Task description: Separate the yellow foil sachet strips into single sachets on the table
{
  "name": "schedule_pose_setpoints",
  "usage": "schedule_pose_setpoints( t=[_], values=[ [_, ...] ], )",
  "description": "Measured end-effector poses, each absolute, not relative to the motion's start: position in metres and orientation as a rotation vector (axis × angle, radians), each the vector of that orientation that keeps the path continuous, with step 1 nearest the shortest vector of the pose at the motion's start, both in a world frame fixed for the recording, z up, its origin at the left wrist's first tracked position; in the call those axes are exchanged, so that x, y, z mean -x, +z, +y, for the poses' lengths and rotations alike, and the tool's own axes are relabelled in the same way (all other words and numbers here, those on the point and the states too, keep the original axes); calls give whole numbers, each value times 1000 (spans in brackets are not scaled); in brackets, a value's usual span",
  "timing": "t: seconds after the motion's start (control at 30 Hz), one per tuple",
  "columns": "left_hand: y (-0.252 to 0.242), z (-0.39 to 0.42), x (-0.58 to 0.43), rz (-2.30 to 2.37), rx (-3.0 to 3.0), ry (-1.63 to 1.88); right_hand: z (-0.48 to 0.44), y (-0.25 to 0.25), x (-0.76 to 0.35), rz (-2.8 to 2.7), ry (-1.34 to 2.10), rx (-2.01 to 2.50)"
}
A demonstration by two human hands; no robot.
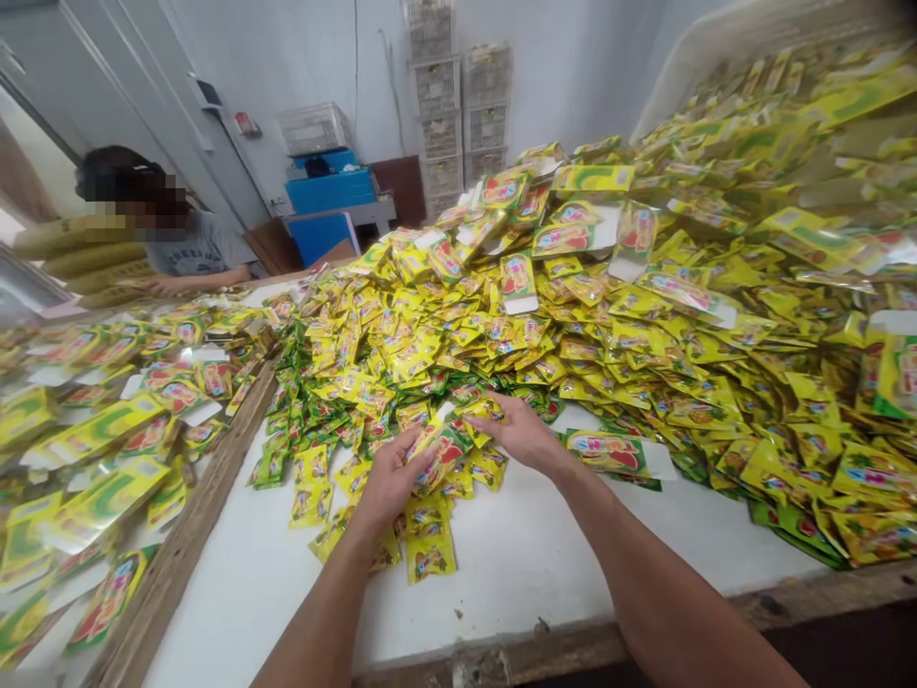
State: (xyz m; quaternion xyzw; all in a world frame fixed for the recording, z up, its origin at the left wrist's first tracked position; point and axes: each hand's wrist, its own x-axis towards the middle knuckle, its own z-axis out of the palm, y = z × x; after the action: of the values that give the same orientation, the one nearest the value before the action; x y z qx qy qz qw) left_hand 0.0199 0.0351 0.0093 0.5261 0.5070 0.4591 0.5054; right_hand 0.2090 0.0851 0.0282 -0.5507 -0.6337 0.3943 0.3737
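Note:
My left hand [391, 478] is closed around a small yellow-and-green carton [445, 451] with a red fruit picture. Its white end flap points up and away from me. My right hand [528, 436] pinches a small yellow sachet [484, 417] close beside the carton's upper end; whether the sachet touches it I cannot tell. Just beyond both hands rises a big heap of yellow sachets [401, 334], with green ones along its lower edge. Several yellow sachets [430, 554] lie under and near my left hand. To the right of my right wrist rests another carton [606, 453].
A wooden divider [207, 506] runs along the left, with many cartons [100, 430] beyond it. At the upper right, a large white tub [680, 72] spills over with packets. A co-worker [193, 239] sits at the far left. Stacked crates [437, 124] stand by the wall.

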Motion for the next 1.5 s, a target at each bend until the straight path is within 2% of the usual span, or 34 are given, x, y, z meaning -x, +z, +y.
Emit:
schedule_pose_setpoints(
  t=[0.13,0.3,0.6,0.77,0.9,1.07,1.2,1.5],
  values=[
    [14,33,-20,1146,-1275,1026,85,27,-209,-1823,979,1262],
    [8,33,-20,1126,-1079,961,81,15,-193,-1659,854,1319],
    [1,37,-20,1168,-1097,1156,76,13,-190,-1612,749,1306],
    [3,36,-18,1109,-987,1146,72,16,-188,-1642,950,1184],
    [3,36,-16,1021,-972,1110,69,17,-185,-1647,927,1184],
    [-1,36,-15,1004,-971,1082,64,22,-184,-1784,1170,1064],
    [0,34,-18,1054,-1043,1065,61,21,-185,-1860,1201,1037],
    [8,35,-22,1089,-1072,1046,63,21,-183,-1689,1363,984]
  ],
)
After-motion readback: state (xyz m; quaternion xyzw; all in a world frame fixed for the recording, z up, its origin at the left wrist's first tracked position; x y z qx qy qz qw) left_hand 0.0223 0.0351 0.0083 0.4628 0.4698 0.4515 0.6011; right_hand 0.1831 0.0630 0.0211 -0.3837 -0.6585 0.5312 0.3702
